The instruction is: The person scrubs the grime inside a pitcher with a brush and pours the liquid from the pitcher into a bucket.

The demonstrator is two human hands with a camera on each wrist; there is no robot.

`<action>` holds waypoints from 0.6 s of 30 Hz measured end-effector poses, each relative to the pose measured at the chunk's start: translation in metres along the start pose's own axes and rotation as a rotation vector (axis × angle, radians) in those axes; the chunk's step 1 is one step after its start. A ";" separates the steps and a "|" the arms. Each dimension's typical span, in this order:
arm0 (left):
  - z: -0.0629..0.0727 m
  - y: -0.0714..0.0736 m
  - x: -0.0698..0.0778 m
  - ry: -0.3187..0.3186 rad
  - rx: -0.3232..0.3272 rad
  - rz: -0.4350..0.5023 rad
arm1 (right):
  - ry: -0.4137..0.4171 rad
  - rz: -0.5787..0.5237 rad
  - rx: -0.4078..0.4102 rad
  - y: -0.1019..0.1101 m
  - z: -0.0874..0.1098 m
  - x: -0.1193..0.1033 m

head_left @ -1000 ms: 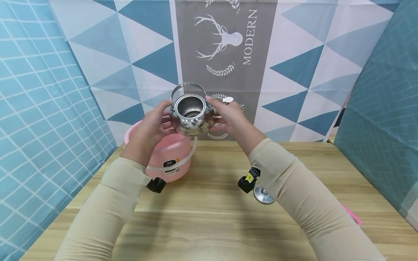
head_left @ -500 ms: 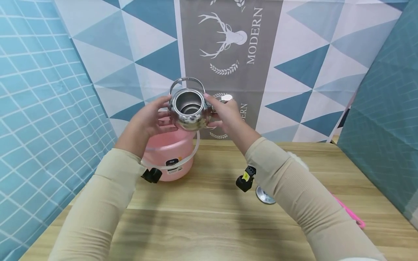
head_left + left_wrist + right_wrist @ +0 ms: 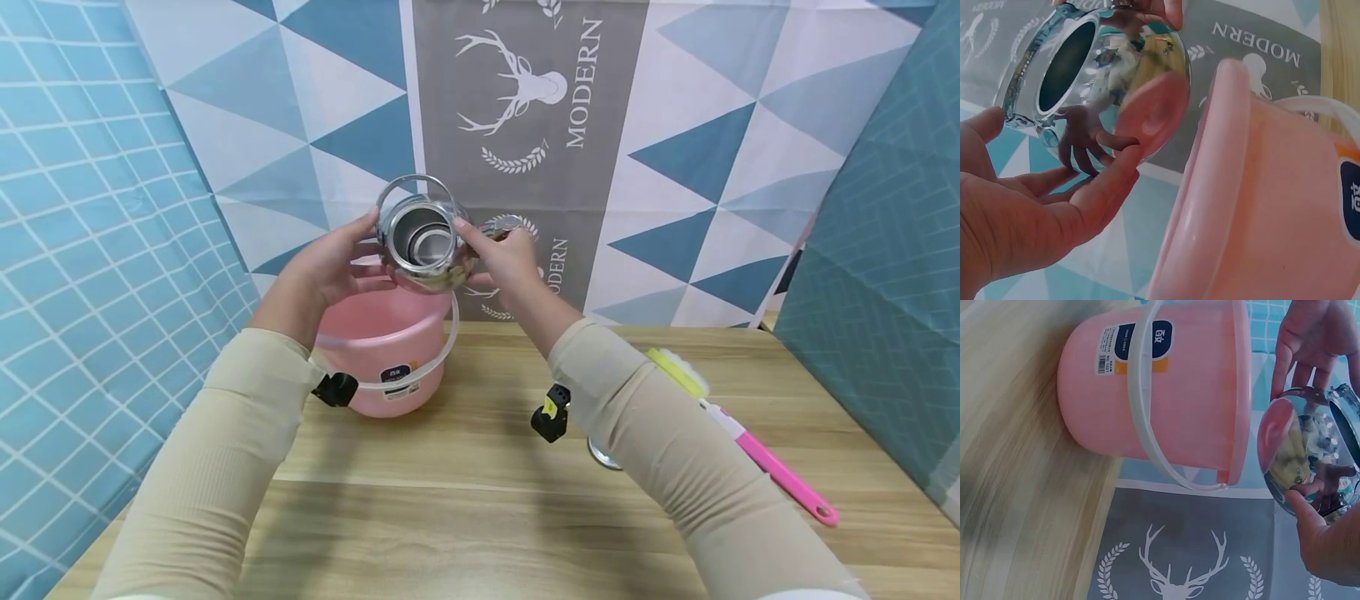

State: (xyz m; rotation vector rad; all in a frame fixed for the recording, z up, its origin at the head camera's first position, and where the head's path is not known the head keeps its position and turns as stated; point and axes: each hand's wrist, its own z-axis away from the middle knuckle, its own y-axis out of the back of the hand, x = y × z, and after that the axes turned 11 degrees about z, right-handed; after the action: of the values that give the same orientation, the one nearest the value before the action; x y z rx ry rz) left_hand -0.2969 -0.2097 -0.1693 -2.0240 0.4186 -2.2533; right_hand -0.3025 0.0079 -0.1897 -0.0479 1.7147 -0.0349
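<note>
A shiny metal teapot hangs above the bucket in both hands, its lid off and its round mouth tilted towards me. My left hand grips its left side, thumb by the rim and fingers spread along the belly, as the left wrist view shows. From the right side, my right hand holds it with the thumb at the rim, close to the spout. The teapot's hoop handle stands up behind the mouth. Below, a pink bucket stands on the table with its white handle hanging at the front.
On the wooden table, a round metal lid lies partly behind my right sleeve. Further right lies a brush with a pink handle and a yellow and white head. Patterned cloth forms the back wall.
The teapot has moved slightly left and lower in view, and its mouth has tipped further towards me and left. Both arms shifted left with it, uncovering more of the brush.
</note>
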 end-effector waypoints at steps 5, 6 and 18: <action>-0.003 0.007 0.003 -0.008 -0.009 0.001 | 0.041 0.055 0.002 -0.006 -0.002 0.002; -0.004 0.009 0.003 -0.008 -0.015 0.007 | 0.051 0.067 0.001 -0.007 -0.002 0.003; -0.006 0.026 0.013 -0.007 -0.106 -0.025 | 0.138 0.116 -0.017 -0.012 -0.009 0.009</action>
State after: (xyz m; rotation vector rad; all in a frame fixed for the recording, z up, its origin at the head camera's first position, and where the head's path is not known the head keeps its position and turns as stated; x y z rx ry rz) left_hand -0.3079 -0.2371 -0.1643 -2.0971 0.5256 -2.2841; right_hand -0.3125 -0.0049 -0.1964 0.0423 1.8531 0.0640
